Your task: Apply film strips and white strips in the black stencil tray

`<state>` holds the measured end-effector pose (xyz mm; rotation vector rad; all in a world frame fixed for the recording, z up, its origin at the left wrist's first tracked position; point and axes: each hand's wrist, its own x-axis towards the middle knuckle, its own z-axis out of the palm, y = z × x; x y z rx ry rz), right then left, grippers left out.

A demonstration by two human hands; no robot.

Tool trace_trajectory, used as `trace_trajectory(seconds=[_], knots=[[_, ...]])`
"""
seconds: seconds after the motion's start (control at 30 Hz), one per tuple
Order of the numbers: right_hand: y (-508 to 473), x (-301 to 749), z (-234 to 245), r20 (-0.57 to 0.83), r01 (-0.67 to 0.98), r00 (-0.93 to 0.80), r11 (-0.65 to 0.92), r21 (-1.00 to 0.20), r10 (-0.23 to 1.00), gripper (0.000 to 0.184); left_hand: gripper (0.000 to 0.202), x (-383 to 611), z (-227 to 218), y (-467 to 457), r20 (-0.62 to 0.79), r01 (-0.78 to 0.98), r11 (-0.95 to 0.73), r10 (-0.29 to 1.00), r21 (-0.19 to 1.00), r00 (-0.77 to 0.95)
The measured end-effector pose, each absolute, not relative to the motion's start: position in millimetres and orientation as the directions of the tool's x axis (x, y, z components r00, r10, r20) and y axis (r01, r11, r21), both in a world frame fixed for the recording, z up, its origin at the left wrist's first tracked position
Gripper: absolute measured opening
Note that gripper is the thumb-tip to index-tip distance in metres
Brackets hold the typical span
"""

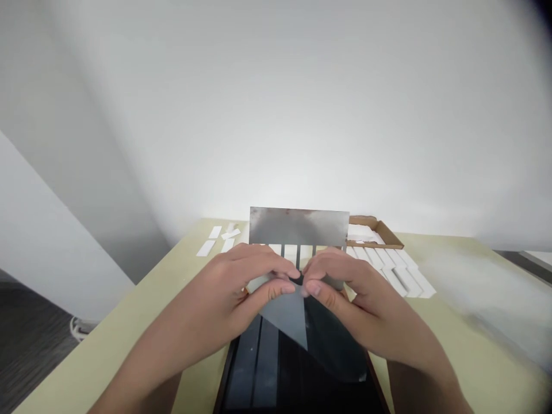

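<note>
My left hand (pixel 254 287) and my right hand (pixel 345 287) meet almost fingertip to fingertip, each with thumb and forefinger pinched. Between them they grip the upper edge of a thin, see-through film (pixel 336 345), which hangs down with a pointed grey part on the left and a darker part on the right. Below it lies a glossy black panel (pixel 302 385) in a thin brown frame. Behind my fingers a shiny metal plate (pixel 297 226) stands upright, with dark and pale stripes showing under its upper band. My fingers hide the film's top edge.
Several white strips (pixel 206 248) lie at the table's back left. Rows of white blocks (pixel 401 270) sit at the right, in front of an open cardboard box (pixel 390 236) holding white pieces. The pale yellow table (pixel 164 305) meets a white wall (pixel 302 115).
</note>
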<state>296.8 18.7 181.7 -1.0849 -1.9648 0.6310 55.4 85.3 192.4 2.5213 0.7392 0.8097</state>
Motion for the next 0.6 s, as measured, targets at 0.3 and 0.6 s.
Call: trace_trajectory(seconds=[0.3, 0.6], knots=[[9, 294, 187, 0.366, 0.389, -0.322, 0.475, -0.789, 0.873, 0.021, 0.006, 59, 202, 75, 0.45, 0.232, -0.781, 0.545, 0.58, 0.708], [1, 291, 183, 0.37, 0.386, -0.265, 0.45, -0.805, 0.89, 0.02, 0.021, 55, 196, 69, 0.534, 0.145, -0.853, 0.437, 0.501, 0.724]])
